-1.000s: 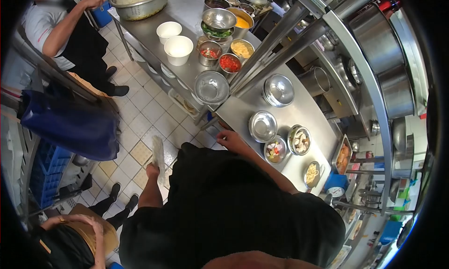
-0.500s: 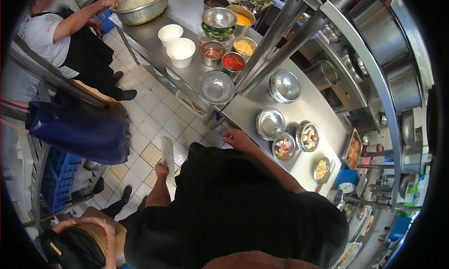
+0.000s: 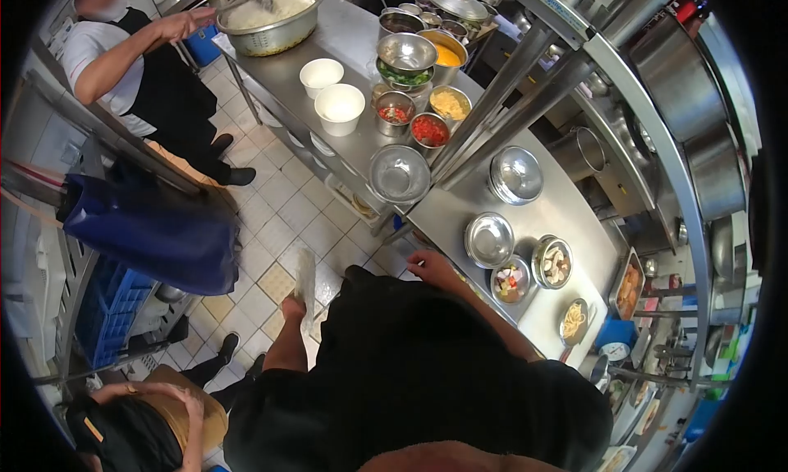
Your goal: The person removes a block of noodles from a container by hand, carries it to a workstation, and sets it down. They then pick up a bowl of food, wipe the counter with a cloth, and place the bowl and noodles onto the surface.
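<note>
Around the left hand (image 3: 293, 306), a dark blue sheet (image 3: 152, 238) hangs at ten o'clock, with a person in black (image 3: 123, 435) at eight and a co-worker (image 3: 176, 90) at eleven, beside a metal tub (image 3: 275, 42) of white rice. From the right hand (image 3: 431, 267), stacked steel bowls (image 3: 490, 240) stand at two o'clock on the metal counter (image 3: 458, 203), its edge just beside the fingers. The clear plastic (image 3: 304, 277) rises toward one o'clock from the left hand, whose fingers clasp it; the right is partly open, loosely curled.
</note>
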A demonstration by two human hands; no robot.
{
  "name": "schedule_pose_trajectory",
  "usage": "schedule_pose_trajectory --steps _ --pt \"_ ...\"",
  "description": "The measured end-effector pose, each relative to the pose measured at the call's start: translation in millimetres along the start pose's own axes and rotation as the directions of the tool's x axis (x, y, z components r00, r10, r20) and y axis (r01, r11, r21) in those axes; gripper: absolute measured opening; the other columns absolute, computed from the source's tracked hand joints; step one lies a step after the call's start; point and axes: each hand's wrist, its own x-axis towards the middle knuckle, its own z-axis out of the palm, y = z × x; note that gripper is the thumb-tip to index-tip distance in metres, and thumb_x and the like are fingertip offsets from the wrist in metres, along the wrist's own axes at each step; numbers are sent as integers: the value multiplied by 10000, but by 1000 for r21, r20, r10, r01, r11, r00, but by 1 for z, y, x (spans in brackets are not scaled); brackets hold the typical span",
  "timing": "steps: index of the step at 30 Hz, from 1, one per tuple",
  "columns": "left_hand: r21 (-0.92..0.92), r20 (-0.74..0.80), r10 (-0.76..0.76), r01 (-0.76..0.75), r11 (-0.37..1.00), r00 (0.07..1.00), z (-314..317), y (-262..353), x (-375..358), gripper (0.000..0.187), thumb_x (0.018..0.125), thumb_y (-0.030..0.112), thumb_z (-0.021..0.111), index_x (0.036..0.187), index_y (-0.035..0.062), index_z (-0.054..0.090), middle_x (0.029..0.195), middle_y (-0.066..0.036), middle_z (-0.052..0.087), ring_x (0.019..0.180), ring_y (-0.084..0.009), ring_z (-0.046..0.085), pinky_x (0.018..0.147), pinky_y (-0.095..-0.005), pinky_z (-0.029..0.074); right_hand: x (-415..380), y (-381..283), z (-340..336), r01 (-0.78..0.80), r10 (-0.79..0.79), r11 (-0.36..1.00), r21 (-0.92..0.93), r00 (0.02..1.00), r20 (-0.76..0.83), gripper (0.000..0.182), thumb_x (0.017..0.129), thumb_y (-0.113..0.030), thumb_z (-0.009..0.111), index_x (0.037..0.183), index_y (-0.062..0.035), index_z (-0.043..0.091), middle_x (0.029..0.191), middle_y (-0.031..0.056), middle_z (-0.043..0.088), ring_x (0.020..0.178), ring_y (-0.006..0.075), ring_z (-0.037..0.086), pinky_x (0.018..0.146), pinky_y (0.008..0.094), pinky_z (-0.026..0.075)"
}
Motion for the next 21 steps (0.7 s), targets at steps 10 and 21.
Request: schedule_pose_trajectory --steps 10,21 --pt "-13 35 12 -11 1000 999 22 -13 20 358 783 190 556 1095 30 627 1138 -229 619 1083 -370 592 943 -443 474 6 5 4 103 -106 992 -72 993 -44 253 829 -257 669 992 -64 673 928 109 689 841 262 660 770 373 519" --pt "138 -129 551 -536 833 824 14 -28 70 256 717 213 661 848 -7 657 795 -249 656 793 -440 637 701 -482 521 8 19 8 89 -103 988 -124 989 -108 221 838 -254 642 940 -59 662 901 125 668 835 288 644 760 390 507"
